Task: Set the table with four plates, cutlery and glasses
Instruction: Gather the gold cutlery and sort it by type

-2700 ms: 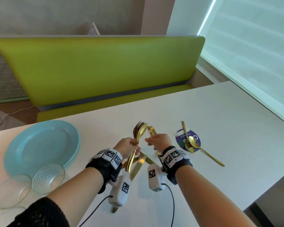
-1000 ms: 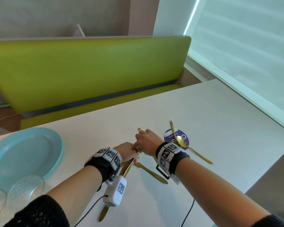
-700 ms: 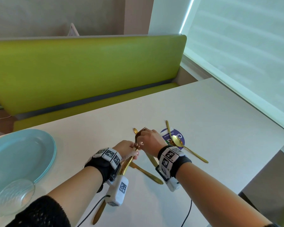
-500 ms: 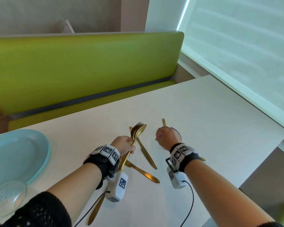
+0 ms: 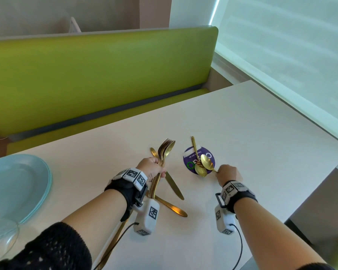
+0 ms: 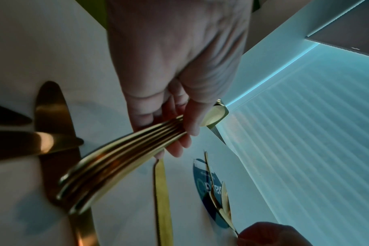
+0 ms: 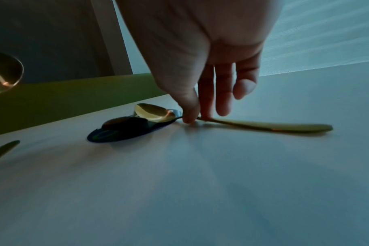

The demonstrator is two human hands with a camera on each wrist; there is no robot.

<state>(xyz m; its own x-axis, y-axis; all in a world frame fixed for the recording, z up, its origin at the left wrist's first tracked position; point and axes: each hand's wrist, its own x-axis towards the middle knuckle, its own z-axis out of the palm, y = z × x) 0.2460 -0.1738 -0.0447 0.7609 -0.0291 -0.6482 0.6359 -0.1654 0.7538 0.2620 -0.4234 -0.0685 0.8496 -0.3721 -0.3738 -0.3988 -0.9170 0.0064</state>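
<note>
Left hand raised just above white table, fingers curled round bundle of gold forks plus one spoon, gripped mid-handle. Bundle long axis running away from body, tines and bowl at far end, handle ends back toward wrist; tilted, heads higher. Left wrist view: stacked handles fanned slightly, smooth polished metal, thumb clamped over them.

Right hand low at table, palm down, thumb and index fingertips pinching thin neck of gold spoon just behind bowl; other fingers loosely bent. Spoon lying flat, bowl face-up on round purple sticker, bowl toward far-left, handle trailing toward near-right under hand. Second spoon crossing it, bowl touching, handle pointing away.

Two gold knives flat on table between hands, crossing, blades toward near-right. Third knife under left wrist, partly hidden.

Stacked pale blue plates far left, glossy, round. Clear textured glass bowl at near-left edge.
</note>
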